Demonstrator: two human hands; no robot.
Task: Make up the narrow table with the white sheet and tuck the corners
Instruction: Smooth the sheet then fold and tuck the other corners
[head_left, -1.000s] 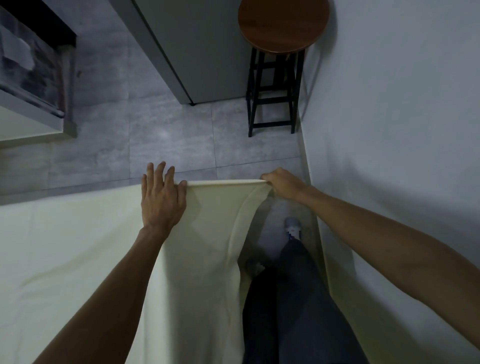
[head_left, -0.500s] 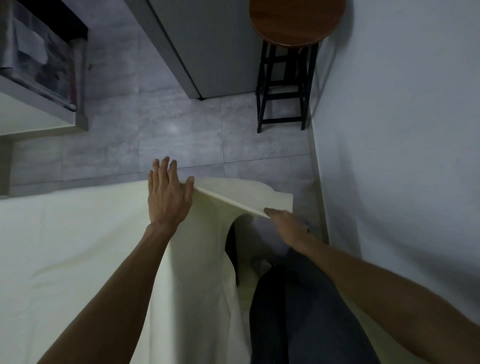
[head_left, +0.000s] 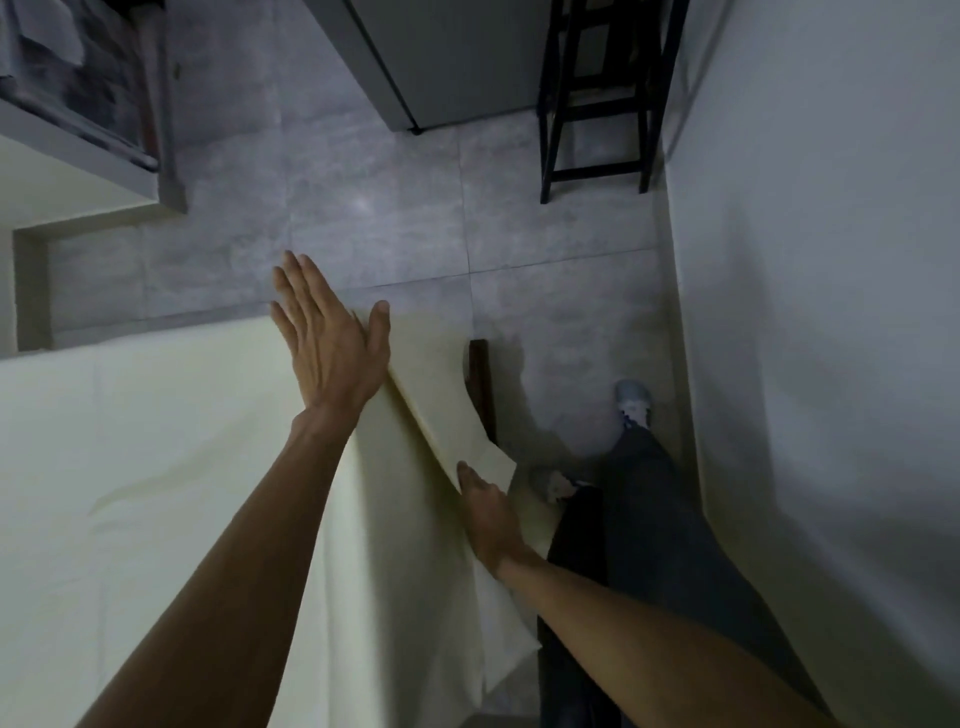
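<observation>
One white sheet (head_left: 156, 467) lies under left hand (head_left: 332, 343), against right hand (head_left: 488, 514).

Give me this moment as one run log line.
step: corner tuck | left hand: flat on white sheet at the corner | right hand: holds diagonal flap low | table leg: exposed | tuck: not done
</observation>
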